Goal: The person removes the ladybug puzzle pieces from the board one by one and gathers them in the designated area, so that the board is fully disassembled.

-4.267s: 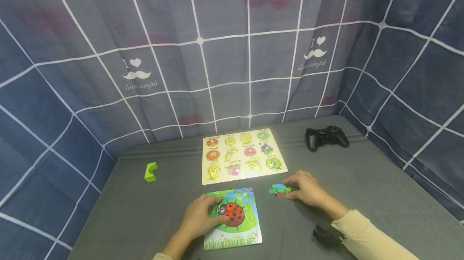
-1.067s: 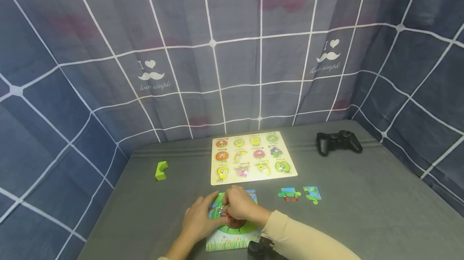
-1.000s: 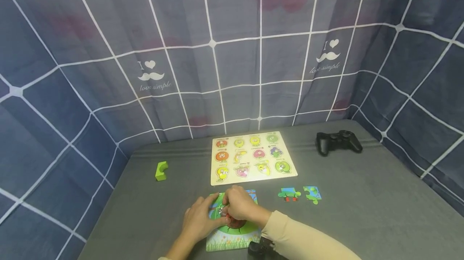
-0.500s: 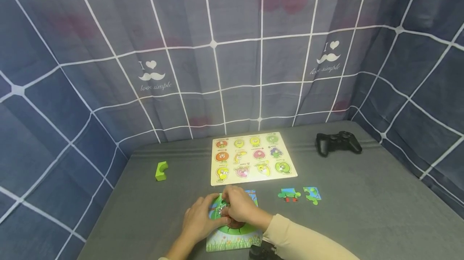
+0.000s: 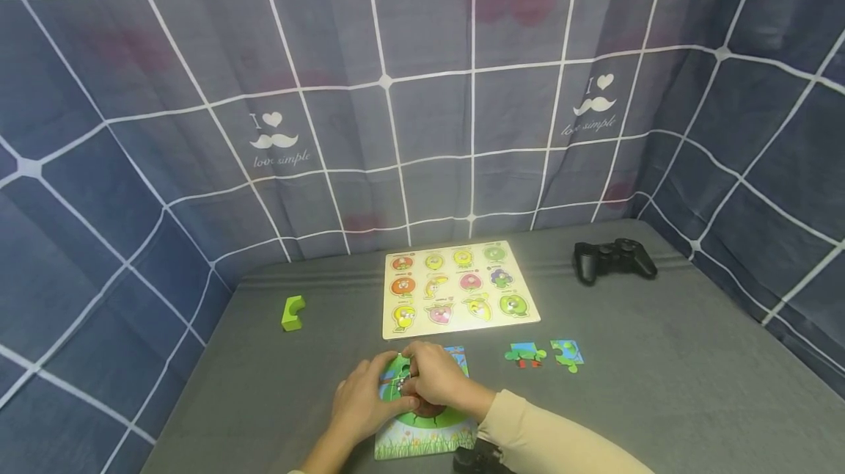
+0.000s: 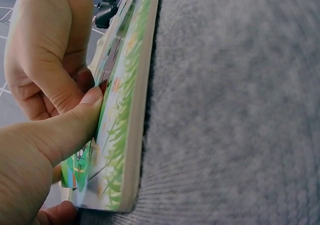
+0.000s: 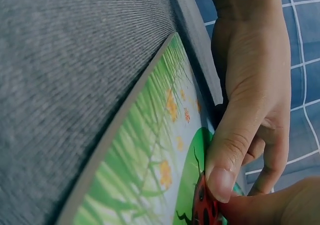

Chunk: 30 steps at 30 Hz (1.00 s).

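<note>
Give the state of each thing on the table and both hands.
Ladybug puzzle: flat, partly covered.
Left loose piece: off the puzzle, untouched.
Right loose piece: off the puzzle, untouched.
Fruit board: flat, face up.
Game controller: untouched.
Green block: untouched.
Left hand: thumb on the puzzle.
Right hand: fingers curled over the puzzle, grip unclear.

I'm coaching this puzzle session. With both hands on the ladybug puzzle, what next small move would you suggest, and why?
I'd probably lift the right hand slightly while the left hand steadies the ladybug puzzle: the right hand covers part of the picture, hiding whether a piece sits flush there. The two loose pieces lying to the right can wait.
</note>
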Available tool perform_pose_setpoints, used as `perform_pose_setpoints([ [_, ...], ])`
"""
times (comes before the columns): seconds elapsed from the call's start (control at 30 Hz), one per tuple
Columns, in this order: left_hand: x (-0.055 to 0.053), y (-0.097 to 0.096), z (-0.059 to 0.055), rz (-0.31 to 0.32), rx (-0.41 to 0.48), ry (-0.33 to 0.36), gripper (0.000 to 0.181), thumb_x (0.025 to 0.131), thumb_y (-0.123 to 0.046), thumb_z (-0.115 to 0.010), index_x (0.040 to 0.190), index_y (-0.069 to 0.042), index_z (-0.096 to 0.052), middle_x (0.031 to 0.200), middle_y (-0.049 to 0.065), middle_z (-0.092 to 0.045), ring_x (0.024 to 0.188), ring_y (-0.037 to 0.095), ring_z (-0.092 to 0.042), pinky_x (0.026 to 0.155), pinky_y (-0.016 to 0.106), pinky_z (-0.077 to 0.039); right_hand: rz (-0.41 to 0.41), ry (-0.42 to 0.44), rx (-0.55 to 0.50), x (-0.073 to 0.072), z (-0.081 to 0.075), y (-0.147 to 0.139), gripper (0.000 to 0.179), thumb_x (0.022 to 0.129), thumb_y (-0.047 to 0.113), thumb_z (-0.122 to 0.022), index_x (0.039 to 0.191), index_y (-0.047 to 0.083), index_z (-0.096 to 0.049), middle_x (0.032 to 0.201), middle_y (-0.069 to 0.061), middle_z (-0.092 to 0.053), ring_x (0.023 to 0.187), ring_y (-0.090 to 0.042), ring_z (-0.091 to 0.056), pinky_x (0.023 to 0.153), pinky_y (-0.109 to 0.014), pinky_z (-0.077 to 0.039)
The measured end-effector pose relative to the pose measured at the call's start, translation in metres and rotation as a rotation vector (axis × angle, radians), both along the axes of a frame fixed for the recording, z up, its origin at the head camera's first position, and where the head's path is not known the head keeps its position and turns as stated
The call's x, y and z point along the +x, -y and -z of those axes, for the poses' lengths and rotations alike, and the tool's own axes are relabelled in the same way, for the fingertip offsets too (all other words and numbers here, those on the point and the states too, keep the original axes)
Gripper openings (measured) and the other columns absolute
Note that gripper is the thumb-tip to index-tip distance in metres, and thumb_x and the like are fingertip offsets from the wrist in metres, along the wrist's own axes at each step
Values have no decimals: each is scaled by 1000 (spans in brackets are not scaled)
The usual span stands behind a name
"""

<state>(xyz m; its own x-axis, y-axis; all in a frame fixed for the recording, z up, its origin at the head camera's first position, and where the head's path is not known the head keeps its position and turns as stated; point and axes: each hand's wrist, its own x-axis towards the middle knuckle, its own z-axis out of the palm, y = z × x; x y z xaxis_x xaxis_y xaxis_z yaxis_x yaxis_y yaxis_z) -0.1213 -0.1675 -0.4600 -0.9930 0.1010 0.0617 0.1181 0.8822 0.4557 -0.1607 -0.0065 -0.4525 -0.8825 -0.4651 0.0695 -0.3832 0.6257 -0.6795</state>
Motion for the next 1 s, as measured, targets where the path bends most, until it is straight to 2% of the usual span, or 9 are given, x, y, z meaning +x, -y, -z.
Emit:
perform_pose_setpoints([
  [0.17, 0, 0, -1, -18, -1, 15, 91, 65, -64, -80, 138, -17, -52, 100, 3, -60, 78, 13, -49, 69, 30, -37, -15, -23, -11, -1, 2, 0, 45, 79, 9, -80, 119, -3, -62, 77, 3, -58, 64, -2, -49, 60, -16, -45],
  [0.3, 0, -1, -2, -29, -5, 8, 93, 65, -65, -80, 137, -13, -52, 116, 8, -64, 94, 22, -60, 77, 41, -44, -23, -32, -22, -2, 2, -1, 45, 80, 8, -80, 119, -3, -62, 77, 3, -58, 64, -1, -49, 61, -16, -45],
  [0.43, 0, -2, -2, -28, -1, 11, 93, 66, -65, -80, 137, -11, -52, 124, 12, -63, 104, 29, -62, 84, 50, -46, -26, -52, -26, -2, 3, -2, 44, 80, 9, -79, 118, -4, -63, 74, 6, -57, 61, 1, -48, 59, -15, -45],
  [0.6, -1, -2, -1, -40, -1, 19, 94, 66, -65, -79, 137, -10, -52, 124, 12, -62, 105, 29, -61, 86, 50, -46, -43, -95, -19, -4, 4, -6, 43, 79, 15, -81, 115, -3, -66, 66, 9, -55, 56, 3, -45, 54, -14, -43],
  [0.87, -3, -1, -1, -19, 9, 19, 95, 66, -66, -79, 137, -9, -52, 124, 12, -63, 104, 28, -61, 85, 50, -46, -19, -125, -29, -7, 8, -15, 40, 78, 22, -83, 110, 1, -70, 72, 7, -58, 60, 3, -45, 57, -15, -43],
  [1.0, -4, -2, -4, 28, -16, 42, 98, 67, -67, -77, 142, -11, -50, 108, 8, -62, 86, 21, -57, 71, 38, -45, -24, -121, -55, -6, 8, -27, 43, 76, 24, -84, 109, 1, -71, 77, 4, -61, 64, 3, -46, 59, -15, -43],
])
